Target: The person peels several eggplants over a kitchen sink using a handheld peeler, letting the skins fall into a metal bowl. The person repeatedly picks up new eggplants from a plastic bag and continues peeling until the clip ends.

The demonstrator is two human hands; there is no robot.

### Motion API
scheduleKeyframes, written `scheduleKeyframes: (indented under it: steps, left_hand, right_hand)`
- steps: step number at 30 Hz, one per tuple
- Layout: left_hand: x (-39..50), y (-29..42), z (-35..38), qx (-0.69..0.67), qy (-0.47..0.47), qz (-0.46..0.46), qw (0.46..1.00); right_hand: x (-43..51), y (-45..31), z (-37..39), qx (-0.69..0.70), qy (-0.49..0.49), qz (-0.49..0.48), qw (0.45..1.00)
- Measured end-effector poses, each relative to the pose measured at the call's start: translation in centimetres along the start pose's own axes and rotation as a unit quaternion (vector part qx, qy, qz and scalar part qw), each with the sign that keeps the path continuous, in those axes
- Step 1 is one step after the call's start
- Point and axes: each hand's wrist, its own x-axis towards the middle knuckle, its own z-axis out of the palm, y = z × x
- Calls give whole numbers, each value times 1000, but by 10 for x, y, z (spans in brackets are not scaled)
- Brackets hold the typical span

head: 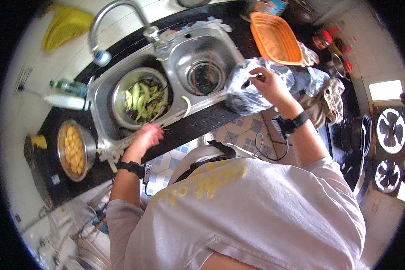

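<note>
My left hand [149,137] is blurred at the front rim of the left sink basin; whether it holds anything cannot be told. Just beyond it, a metal bowl [118,98] in that basin holds pale green vegetable strips [142,99] and darker scraps. My right hand [268,84] is raised over a bunched clear plastic bag [253,99] at the right of the sink, its fingers curled; a small dark thing shows by the fingertips, too unclear to name. One pale curved strip [187,106] lies on the sink's front rim between the hands.
An orange plastic basket [278,42] stands behind the bag. A faucet [116,5] arches over the left basin [103,114]. On the left are a steel bowl of peeled yellowish pieces [74,150] and bottles [64,101]. Cloths [324,104] and a gas stove [389,148] are at right.
</note>
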Motion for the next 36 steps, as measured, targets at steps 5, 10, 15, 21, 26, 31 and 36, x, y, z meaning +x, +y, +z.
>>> scheduleKeyframes:
  steps: [5,10,15,21,26,31,36]
  left_hand:
    - [38,50,12,-63,177,75,979]
    - [38,42,54,6,-164,-213,963]
    - [70,48,32,-124,83,18,989]
    - [59,60,18,38,242,40,969]
    - [44,71,65,159,196,28,967]
    - [37,96,107,230,131,99,959]
    - [24,138,151,236,61,191,951]
  right_hand:
    - [-21,59,-67,-83,78,131,985]
    - [-20,86,-55,-89,-33,101,990]
    - [19,120,-23,-207,-84,93,970]
    - [50,124,-12,-274,-198,103,935]
    - [43,109,-36,-168,-16,79,983]
    - [39,100,-57,-58,262,-49,962]
    - [38,75,-77,401,180,53,897]
